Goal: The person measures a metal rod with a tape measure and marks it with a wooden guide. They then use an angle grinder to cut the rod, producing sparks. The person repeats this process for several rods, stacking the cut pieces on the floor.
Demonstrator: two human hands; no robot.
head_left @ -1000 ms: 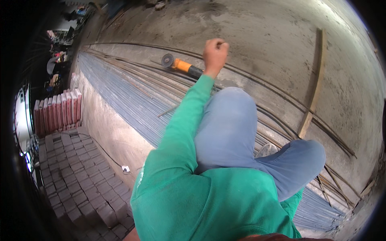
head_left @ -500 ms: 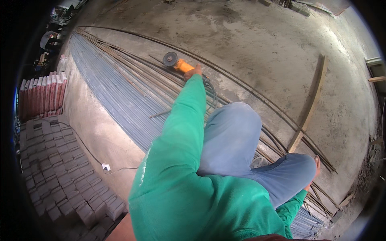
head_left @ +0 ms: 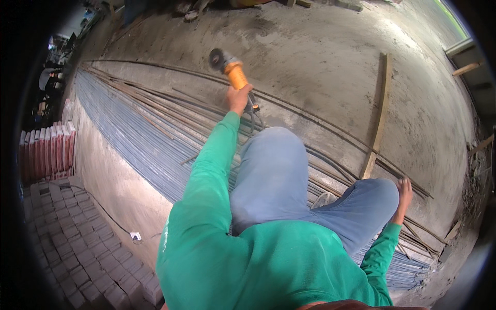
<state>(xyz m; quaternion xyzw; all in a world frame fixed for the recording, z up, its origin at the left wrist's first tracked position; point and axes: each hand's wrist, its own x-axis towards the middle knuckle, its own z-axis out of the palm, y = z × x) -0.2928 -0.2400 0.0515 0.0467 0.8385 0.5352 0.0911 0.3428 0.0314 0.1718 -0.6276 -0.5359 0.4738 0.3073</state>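
My left hand [head_left: 238, 99] is closed round the rear of a yellow angle grinder [head_left: 236, 76], held out past my left knee above the steel bars. Its dark disc [head_left: 217, 59] points away from me, and a dark cord [head_left: 252, 122] hangs from its rear end. Long, thin steel rods [head_left: 129, 124], some grey and some rusty brown, lie in a wide bundle under and beside me. Beside my right knee, my right hand [head_left: 405, 199] has bent fingers close together near the rod ends; whatever they hold, if anything, cannot be made out.
A wooden plank [head_left: 382, 113] lies across the concrete floor at the right, near two long rusty rods [head_left: 325, 123]. Grey paving blocks [head_left: 88, 243] are stacked at lower left, with reddish slabs [head_left: 46, 150] behind. A cable with a white plug [head_left: 135, 236] runs along there.
The grinder has lifted off the rods and swung away from me in my left hand, its disc now blurred. More of my right hand shows beside the knee. The view has shifted.
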